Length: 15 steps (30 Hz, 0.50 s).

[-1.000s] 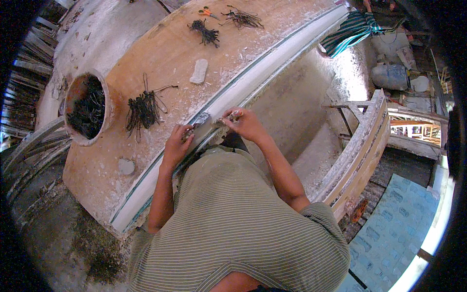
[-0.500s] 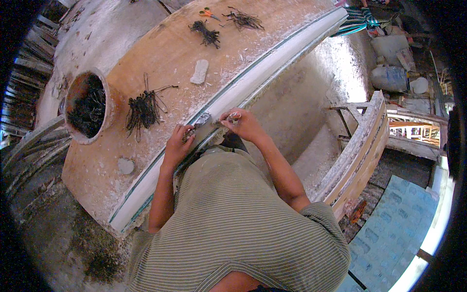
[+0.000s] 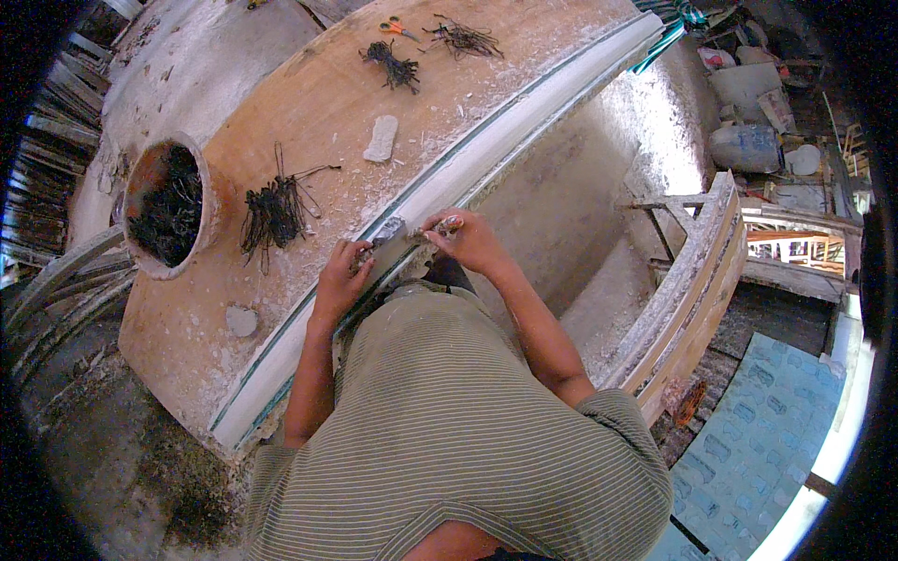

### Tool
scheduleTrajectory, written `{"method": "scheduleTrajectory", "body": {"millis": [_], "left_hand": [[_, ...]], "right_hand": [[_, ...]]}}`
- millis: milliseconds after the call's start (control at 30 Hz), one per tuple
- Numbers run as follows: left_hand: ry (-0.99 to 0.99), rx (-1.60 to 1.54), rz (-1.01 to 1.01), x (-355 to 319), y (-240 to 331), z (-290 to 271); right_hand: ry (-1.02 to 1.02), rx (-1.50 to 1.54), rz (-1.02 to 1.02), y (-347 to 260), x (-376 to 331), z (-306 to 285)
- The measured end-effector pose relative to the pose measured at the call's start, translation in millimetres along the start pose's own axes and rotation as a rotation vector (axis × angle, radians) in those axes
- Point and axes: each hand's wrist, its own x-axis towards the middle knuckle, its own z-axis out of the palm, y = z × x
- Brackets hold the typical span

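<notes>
Both hands are at the white, teal-lined edge (image 3: pixel 538 117) of a wooden table. My left hand (image 3: pixel 340 278) is closed, its fingers curled by the edge, and what they pinch is too small to name. A short way to its right, my right hand (image 3: pixel 465 242) is closed with thumb and fingertips together; something small and pale shows at them, but I cannot tell what it is. Between the hands a small grey block (image 3: pixel 390 230) lies on the edge. Left of them, a bundle of dark, thin strands (image 3: pixel 275 208) rests on the tabletop (image 3: pixel 309 122).
A clay-coloured pot (image 3: pixel 204 245) holding dark strands stands at the left. Farther back lie two more dark bundles (image 3: pixel 391 67), orange-handled scissors (image 3: pixel 398 30) and a whitish slab (image 3: pixel 381 138). A round pale piece (image 3: pixel 241 321) lies nearer. A wooden bench (image 3: pixel 697 299) is at the right.
The view has shifted slightly. Both hands stay at nearly the same spot on the table edge, with only small finger movement.
</notes>
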Motion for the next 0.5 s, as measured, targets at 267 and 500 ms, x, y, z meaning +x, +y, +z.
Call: {"method": "scheduleTrajectory", "body": {"millis": [267, 500], "left_hand": [[0.013, 0.011, 0.041, -1.1, 3.9, -1.4], [0.013, 0.006, 0.029, -1.4, 6.3, -1.9]], "right_hand": [[0.042, 0.065, 0.020, 13.8, 0.6, 7.8], [0.062, 0.041, -0.004, 26.9, 1.5, 13.0]]}}
